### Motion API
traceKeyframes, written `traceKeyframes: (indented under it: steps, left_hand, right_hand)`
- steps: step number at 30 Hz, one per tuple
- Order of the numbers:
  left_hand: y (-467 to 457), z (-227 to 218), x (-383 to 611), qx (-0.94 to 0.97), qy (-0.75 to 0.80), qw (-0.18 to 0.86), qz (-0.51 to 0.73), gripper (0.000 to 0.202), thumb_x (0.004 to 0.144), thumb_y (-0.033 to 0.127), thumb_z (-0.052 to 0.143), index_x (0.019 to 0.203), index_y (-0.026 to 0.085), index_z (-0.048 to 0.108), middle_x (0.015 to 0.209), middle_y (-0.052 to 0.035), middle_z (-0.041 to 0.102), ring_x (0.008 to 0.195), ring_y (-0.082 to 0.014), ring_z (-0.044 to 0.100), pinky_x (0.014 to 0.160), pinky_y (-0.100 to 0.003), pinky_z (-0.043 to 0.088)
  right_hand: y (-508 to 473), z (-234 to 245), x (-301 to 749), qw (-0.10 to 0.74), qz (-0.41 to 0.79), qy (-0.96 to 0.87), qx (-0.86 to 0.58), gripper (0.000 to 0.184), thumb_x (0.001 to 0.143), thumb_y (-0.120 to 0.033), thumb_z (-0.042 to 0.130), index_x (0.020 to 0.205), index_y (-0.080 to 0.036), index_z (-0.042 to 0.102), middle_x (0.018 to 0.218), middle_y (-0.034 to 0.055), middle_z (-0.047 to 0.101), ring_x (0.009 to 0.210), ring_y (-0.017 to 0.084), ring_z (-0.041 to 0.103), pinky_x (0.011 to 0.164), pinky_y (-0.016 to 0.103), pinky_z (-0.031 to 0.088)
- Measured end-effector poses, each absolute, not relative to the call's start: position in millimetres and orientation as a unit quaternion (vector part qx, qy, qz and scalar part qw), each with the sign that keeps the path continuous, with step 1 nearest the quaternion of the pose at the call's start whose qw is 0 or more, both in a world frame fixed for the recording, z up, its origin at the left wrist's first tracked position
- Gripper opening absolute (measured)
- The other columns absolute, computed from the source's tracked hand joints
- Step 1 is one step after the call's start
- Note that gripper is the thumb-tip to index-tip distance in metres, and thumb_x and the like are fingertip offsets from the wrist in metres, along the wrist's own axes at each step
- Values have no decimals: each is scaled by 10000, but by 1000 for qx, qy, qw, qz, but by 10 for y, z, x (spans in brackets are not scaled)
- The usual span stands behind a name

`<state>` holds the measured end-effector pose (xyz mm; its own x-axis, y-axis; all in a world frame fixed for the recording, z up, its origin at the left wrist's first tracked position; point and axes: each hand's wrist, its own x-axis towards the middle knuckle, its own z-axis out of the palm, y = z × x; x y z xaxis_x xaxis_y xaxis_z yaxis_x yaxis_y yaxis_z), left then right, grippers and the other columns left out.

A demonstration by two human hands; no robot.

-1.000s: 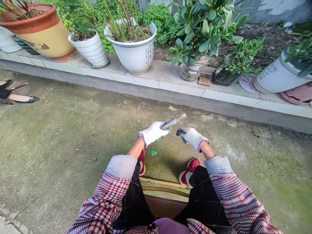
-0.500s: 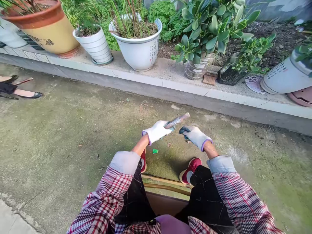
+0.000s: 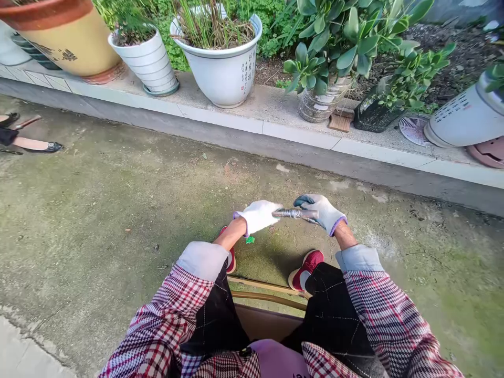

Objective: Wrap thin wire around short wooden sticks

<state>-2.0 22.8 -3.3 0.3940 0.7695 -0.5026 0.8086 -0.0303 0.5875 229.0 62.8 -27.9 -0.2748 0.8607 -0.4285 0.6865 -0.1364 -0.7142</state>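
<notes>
My left hand [image 3: 258,217], in a white knit glove, is shut on the near end of a short metal-wrapped rod [image 3: 294,213]. The exact tool is too small to tell. The rod lies level between my hands. Its far end rests against my right hand [image 3: 321,212], whose glove has a dark coated palm and is curled around it. A small green scrap [image 3: 249,240] lies on the ground just below my left hand. My red shoes [image 3: 307,269] stand beneath my hands.
I sit on a wooden seat [image 3: 268,310] on mossy concrete [image 3: 118,210]. Ahead runs a low concrete curb [image 3: 255,134] bearing white pots [image 3: 220,68] and leafy plants. Another person's feet [image 3: 31,144] in black flats show at the far left.
My right hand has closed in on the rod's far end. The rod has swung from pointing up and right to lying level between my hands.
</notes>
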Motion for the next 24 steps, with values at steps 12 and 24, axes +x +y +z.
traceKeyframes:
  steps: [12, 24]
  left_hand:
    - [268, -122, -74, 705, 604, 370, -36, 142, 784, 169, 666, 909, 177, 733, 816, -125, 733, 838, -262, 683, 755, -322, 456]
    - [349, 50, -122, 716, 599, 358, 20, 309, 916, 298, 573, 1171, 198, 717, 895, -64, 747, 790, -200, 657, 696, -262, 455]
  right_hand:
    - [261, -239, 1921, 52, 458, -725, -512, 256, 831, -211, 570, 976, -221, 782, 770, 3, 727, 615, 126, 592, 598, 241, 474]
    - [409, -282, 2014, 92, 536, -587, -600, 258, 799, -145, 551, 952, -163, 758, 652, 0, 651, 506, 89, 539, 406, 166, 400]
